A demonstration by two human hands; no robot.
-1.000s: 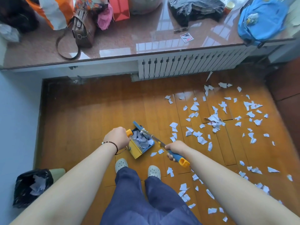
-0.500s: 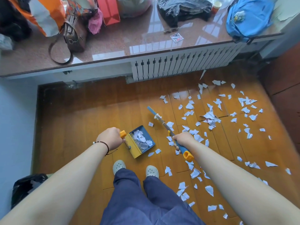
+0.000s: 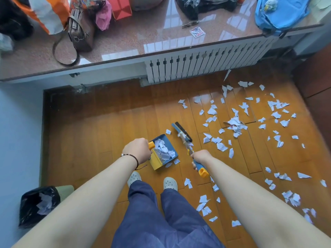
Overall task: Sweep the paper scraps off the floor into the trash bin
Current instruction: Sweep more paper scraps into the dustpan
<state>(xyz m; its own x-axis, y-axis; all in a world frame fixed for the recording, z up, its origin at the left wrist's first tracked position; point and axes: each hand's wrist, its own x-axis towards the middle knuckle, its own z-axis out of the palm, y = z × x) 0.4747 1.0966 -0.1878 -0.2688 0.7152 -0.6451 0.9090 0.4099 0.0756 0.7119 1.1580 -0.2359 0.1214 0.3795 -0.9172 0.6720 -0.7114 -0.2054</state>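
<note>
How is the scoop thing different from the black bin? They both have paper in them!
The dustpan is blue and yellow, shallow and open at the front; the trash bin is lined with a black bag and deep. The left hand holds the dustpan by its handle in front of the feet; the bin stands alone by the wall on the left, untouched. The dustpan's scraps are piled and plain to see; the bin's lie down inside. Both hold white paper scraps.

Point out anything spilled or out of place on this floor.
Torn paper scraps litter the wood floor, mostly right of the broom. A few lie just outside the dustpan, by its front edge. Nothing looks damaged.
</note>
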